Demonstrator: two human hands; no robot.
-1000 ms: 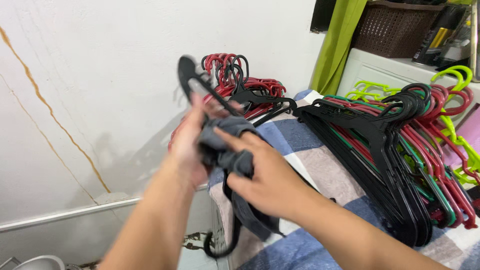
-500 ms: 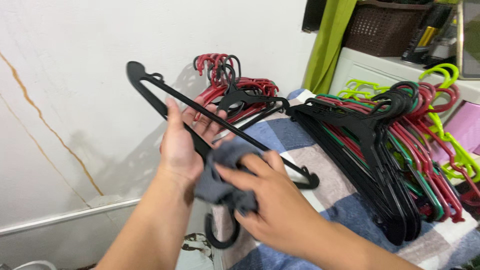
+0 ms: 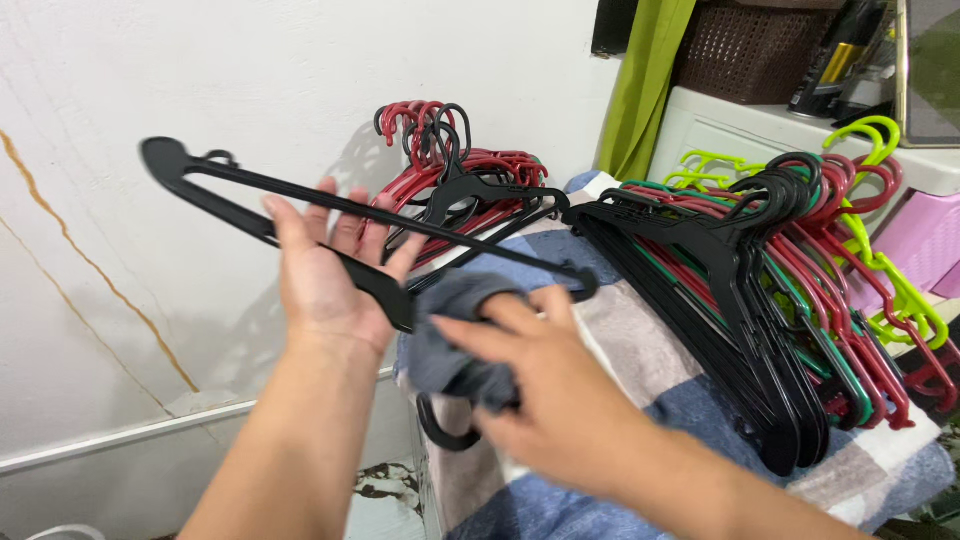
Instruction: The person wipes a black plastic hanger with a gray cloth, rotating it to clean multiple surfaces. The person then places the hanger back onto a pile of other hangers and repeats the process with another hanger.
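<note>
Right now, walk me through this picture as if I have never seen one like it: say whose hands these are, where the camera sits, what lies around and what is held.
There is no machine here. A camera worn on a person's head looks down at that person's own two bare hands.

The left hand holds a black plastic hanger, its long bar stretching up to the left in front of a white wall. The right hand presses a grey cloth against the hanger near its neck.

Below lies a checked blanket in blue, grey and white. On it sits a big stack of hangers, black, red and green, with lime ones behind. A smaller pile of red and black hangers leans at the wall. At the top right are a green curtain and a brown basket.
</note>
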